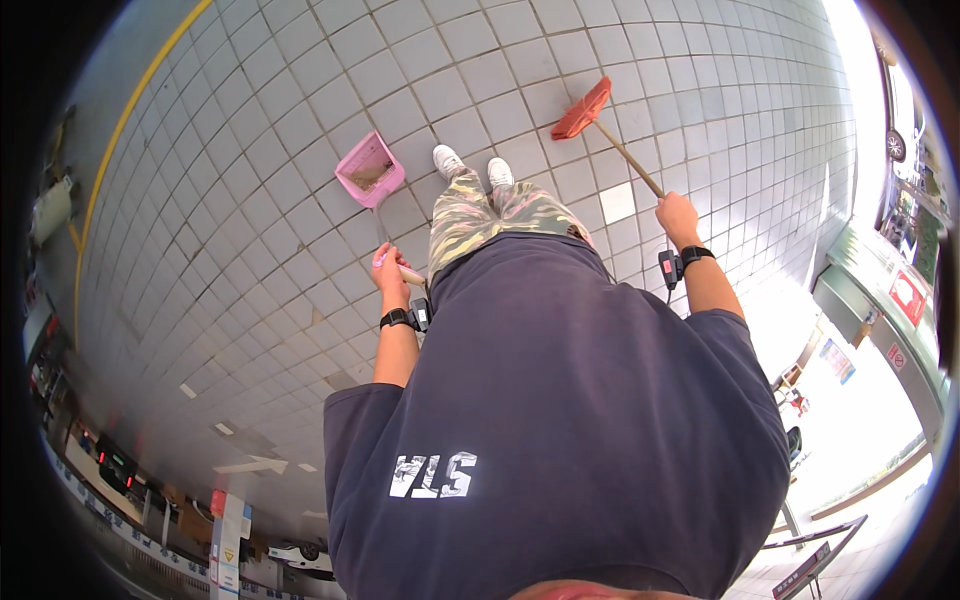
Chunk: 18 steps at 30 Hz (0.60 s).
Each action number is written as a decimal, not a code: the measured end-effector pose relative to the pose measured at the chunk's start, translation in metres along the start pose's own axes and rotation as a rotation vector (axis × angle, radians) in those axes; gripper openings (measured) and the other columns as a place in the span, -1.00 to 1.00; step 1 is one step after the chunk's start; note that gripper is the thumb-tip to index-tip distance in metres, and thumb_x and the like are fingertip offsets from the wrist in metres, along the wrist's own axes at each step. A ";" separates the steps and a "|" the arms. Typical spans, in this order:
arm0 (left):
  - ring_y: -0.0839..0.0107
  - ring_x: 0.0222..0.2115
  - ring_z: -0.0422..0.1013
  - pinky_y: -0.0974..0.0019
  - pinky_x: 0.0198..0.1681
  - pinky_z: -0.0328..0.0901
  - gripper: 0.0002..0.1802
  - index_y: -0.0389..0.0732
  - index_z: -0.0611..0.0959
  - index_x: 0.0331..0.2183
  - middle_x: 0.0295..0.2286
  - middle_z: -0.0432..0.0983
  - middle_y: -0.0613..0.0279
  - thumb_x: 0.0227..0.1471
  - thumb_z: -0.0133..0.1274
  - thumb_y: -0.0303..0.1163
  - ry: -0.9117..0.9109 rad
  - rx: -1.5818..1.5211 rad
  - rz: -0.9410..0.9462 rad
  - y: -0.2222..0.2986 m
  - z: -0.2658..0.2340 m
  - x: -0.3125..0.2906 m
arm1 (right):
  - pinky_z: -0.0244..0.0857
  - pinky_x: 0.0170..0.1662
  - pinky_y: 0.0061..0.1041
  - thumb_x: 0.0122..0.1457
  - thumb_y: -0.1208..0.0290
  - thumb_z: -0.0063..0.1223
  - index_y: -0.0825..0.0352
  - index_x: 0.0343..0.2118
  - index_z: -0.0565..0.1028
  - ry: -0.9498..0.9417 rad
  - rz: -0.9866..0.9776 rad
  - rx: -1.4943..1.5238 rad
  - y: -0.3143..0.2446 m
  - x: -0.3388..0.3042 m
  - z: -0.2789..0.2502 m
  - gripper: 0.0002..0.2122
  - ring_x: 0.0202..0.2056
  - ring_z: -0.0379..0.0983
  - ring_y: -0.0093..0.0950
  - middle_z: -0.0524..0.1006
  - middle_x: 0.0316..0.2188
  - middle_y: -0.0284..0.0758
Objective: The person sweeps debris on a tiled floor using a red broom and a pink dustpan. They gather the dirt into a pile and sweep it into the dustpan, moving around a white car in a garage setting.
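tiles (pixel 250 230), pale grey and square, cover the whole floor under the person, and a yellow line (pixel 130 120) curves along the far left part of it. the person stands with two white shoes (pixel 470 165) close together and looks down over a dark blue shirt (pixel 560 420) and camouflage trousers (pixel 490 215).

the left hand (pixel 392 272) is closed around the thin handle of a pink dustpan (pixel 369 170). the pan rests on the tiles just beside the left shoe, and some brownish dirt lies inside it. the right hand (pixel 678 218) is closed around the wooden stick of an orange broom (pixel 582 108). the broom head touches the floor to the right of the shoes, well apart from the dustpan, and the stick goes tilted up to the hand. each wrist carries a black band with a small device (pixel 670 266).

nothing stands between the broom and the pan except the shoes and the legs.

at the left rim there is some equipment i cannot tell clearly. at the lower edge a white car (pixel 300 555) and a sign post (pixel 228 545) appear, and at the right a bright sunlit area with a green counter or wall (pixel 880 320).
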<state>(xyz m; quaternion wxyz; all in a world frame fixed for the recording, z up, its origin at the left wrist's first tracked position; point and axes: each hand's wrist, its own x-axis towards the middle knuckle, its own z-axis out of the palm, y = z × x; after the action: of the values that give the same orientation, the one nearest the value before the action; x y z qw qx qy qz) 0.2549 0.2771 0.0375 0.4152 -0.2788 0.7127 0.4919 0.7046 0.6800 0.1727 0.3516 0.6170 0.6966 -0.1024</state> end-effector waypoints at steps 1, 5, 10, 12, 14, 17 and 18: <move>0.46 -0.54 0.35 0.31 -0.50 0.36 -0.61 -0.15 0.51 -0.02 -0.48 0.44 0.25 0.07 0.11 -0.45 -0.003 0.004 -0.005 -0.001 -0.001 0.001 | 0.42 -0.16 -0.07 0.22 0.19 0.00 0.36 -0.33 0.57 0.019 0.003 0.016 0.004 -0.001 0.001 -0.71 -0.24 0.55 -0.02 0.61 -0.35 -0.02; 0.46 -0.54 0.35 0.30 -0.50 0.36 -0.63 -0.13 0.52 -0.03 -0.48 0.44 0.27 0.09 0.12 -0.43 -0.019 0.005 -0.005 0.000 -0.001 0.002 | 0.40 -0.17 -0.05 0.21 0.16 0.00 0.40 -0.34 0.58 0.022 0.069 0.123 0.017 -0.002 0.013 -0.66 -0.25 0.53 0.03 0.60 -0.35 0.03; 0.47 -0.56 0.34 0.33 -0.52 0.33 -0.63 -0.13 0.52 -0.03 -0.50 0.42 0.30 0.10 0.12 -0.41 -0.020 0.003 -0.041 0.005 0.003 -0.003 | 0.38 -0.13 -0.05 0.21 0.07 -0.02 0.42 -0.36 0.62 0.011 0.004 0.231 -0.014 -0.009 0.003 -0.58 -0.24 0.52 0.04 0.59 -0.37 0.06; 0.49 -0.56 0.33 0.35 -0.53 0.31 -0.64 -0.14 0.52 -0.03 -0.51 0.41 0.31 0.10 0.12 -0.42 -0.022 0.003 -0.040 0.007 0.005 -0.005 | 0.39 -0.14 -0.06 0.21 0.07 -0.02 0.40 -0.36 0.62 0.016 -0.068 0.246 -0.030 0.000 0.005 -0.59 -0.25 0.53 0.03 0.59 -0.36 0.04; 0.51 -0.58 0.32 0.37 -0.54 0.29 -0.65 -0.15 0.53 -0.04 -0.52 0.40 0.33 0.09 0.11 -0.45 -0.057 0.004 0.006 0.002 0.002 -0.002 | 0.39 -0.15 -0.06 0.20 0.07 -0.02 0.38 -0.36 0.63 0.010 -0.127 0.276 -0.058 0.008 -0.004 -0.60 -0.26 0.53 0.02 0.59 -0.36 0.03; 0.54 -0.59 0.31 0.42 -0.56 0.26 -0.67 -0.15 0.55 -0.08 -0.54 0.40 0.35 0.06 0.09 -0.51 0.017 -0.023 0.004 -0.011 -0.007 0.015 | 0.40 -0.16 -0.07 0.19 0.08 0.00 0.39 -0.35 0.62 -0.022 -0.246 0.270 -0.105 0.041 -0.012 -0.61 -0.26 0.53 0.02 0.59 -0.36 0.04; 0.55 -0.58 0.31 0.43 -0.56 0.26 -0.66 -0.15 0.55 -0.07 -0.53 0.41 0.35 0.06 0.08 -0.52 0.038 -0.028 0.004 -0.008 -0.004 0.013 | 0.41 -0.15 -0.07 0.19 0.10 0.01 0.42 -0.34 0.61 -0.027 -0.280 0.276 -0.121 0.055 -0.013 -0.61 -0.24 0.53 0.03 0.59 -0.35 0.06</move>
<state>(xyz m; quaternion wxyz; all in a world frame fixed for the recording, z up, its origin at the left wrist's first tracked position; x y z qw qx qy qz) 0.2536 0.2704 0.0233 0.3967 -0.2926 0.7140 0.4971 0.5880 0.7044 0.1136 0.2555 0.5551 0.7500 -0.2531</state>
